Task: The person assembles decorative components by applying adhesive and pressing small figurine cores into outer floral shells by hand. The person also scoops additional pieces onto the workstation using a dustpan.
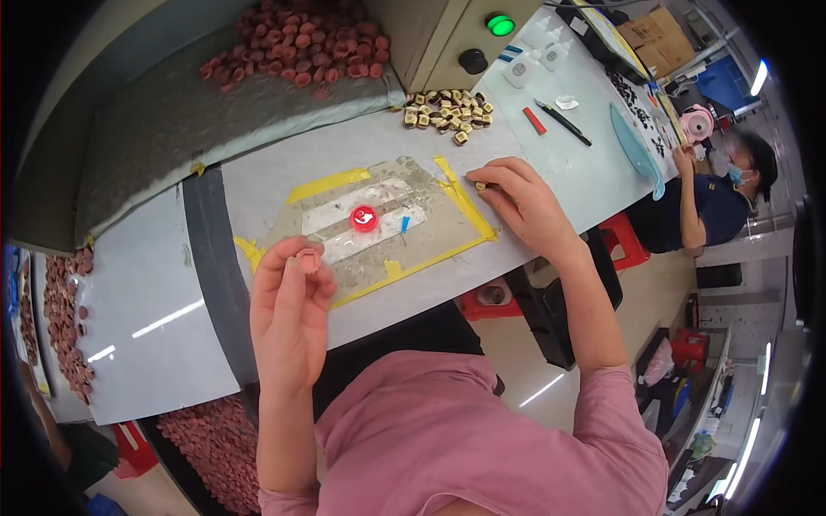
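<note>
My left hand (290, 310) is closed on a small pink cup-shaped piece (308, 261), held up by the near left side of a grey work board (361, 273). Between thumb and fingers of my right hand (532, 211) is a small cream-and-brown piece (481, 185), partly hidden, beyond the board's right edge. On the board sits a round red pot (365, 218) with something white inside. Beside it lies a small blue tapered tip (405, 224). Yellow tape (465, 199) runs along the board's edges.
Many pink pieces (305, 47) are heaped on the conveyor belt at the back left. Similar cream-and-brown pieces (447, 112) cluster by the machine housing (456, 52). A red stick (534, 121) and a black pen-like tool (564, 123) lie farther right. A masked co-worker (710, 202) sits at right.
</note>
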`<state>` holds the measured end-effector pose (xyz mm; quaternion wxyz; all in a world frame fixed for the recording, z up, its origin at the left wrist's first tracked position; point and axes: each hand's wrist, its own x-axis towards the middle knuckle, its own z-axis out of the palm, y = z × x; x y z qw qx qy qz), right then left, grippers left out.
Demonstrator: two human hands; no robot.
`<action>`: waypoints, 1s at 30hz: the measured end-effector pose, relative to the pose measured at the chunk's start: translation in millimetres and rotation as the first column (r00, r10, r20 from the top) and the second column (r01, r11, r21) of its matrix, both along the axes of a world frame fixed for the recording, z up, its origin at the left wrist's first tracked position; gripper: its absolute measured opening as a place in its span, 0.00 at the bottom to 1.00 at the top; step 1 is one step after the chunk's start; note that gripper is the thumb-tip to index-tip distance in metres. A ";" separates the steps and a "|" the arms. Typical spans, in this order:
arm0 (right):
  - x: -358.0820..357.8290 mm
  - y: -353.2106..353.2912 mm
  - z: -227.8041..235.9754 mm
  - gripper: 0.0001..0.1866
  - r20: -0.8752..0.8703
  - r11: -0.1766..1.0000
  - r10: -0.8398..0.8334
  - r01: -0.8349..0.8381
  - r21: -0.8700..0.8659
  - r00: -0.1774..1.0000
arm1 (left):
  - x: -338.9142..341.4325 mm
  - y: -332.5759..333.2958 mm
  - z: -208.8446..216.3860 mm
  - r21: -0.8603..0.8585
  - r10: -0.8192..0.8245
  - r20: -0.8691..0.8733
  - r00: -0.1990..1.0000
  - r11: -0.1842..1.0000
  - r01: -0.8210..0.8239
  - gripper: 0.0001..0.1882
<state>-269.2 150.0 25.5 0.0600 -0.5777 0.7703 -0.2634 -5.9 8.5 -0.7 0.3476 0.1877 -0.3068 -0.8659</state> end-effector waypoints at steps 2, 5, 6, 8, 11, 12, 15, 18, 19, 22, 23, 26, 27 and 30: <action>4.7 -1.3 0.3 0.10 0.021 1.000 0.000 -0.001 0.005 1.000 | 3.2 0.6 -2.7 0.000 -0.009 -0.009 1.000 1.000 0.009 0.12; 3.5 -9.6 12.2 0.09 0.194 0.996 -0.080 0.070 0.057 0.978 | 2.7 -1.7 3.7 0.007 -0.022 -0.009 1.000 1.000 0.023 0.12; 3.2 -9.4 12.2 0.09 0.171 0.992 -0.104 0.091 0.083 0.980 | 3.0 -0.3 3.3 0.022 -0.026 0.024 0.999 0.999 0.026 0.13; 2.3 -12.7 10.4 0.08 0.145 0.988 -0.126 0.110 0.110 0.981 | 2.0 0.9 5.1 0.038 -0.029 0.055 0.998 0.999 0.027 0.13; 0.8 -20.5 3.5 0.10 0.064 0.993 -0.076 0.070 0.094 0.995 | 0.8 -1.9 10.8 0.103 -0.014 0.077 0.997 0.995 0.005 0.15; 1.0 -21.5 -0.4 0.10 0.008 0.991 -0.103 0.102 0.082 0.995 | 1.9 -3.7 8.9 0.111 -0.045 0.060 0.997 0.993 0.038 0.16; 7.7 -20.1 4.1 0.11 0.004 0.987 -0.145 0.145 0.071 0.989 | 6.5 -7.1 -1.5 0.119 -0.089 -0.017 0.996 0.989 0.091 0.16; 10.1 -24.9 13.8 0.10 0.045 0.995 -0.079 0.077 0.059 0.996 | 9.8 -8.5 -1.7 0.130 -0.079 -0.044 0.996 0.988 0.085 0.16; 10.1 -26.8 14.9 0.10 0.036 0.999 -0.001 -0.001 0.045 0.999 | 10.5 -8.1 0.0 0.142 -0.059 -0.012 0.998 0.988 0.060 0.16; 0.9 -26.6 14.4 0.10 -0.125 0.989 0.121 -0.109 0.098 0.985 | 10.7 -10.2 -1.9 0.154 -0.093 -0.042 0.995 0.983 0.099 0.16; -1.9 -24.8 16.6 0.10 -0.186 0.986 0.139 -0.117 0.120 0.973 | 10.4 -9.7 -0.5 0.148 -0.116 -0.070 0.991 0.981 0.125 0.16; 6.2 -31.5 23.0 0.08 -0.146 0.976 0.065 -0.032 0.217 0.987 | 14.1 -12.2 -1.8 0.180 -0.156 -0.119 0.981 0.968 0.176 0.16; 7.4 -33.2 22.5 0.07 -0.111 0.974 0.048 -0.022 0.223 0.993 | 14.2 -11.5 -0.7 0.180 -0.142 -0.117 0.983 0.970 0.161 0.16; 29.9 -45.1 23.6 0.07 0.073 0.991 0.070 -0.077 0.106 0.995 | 14.7 -10.9 -0.3 0.194 -0.118 -0.083 0.989 0.972 0.133 0.18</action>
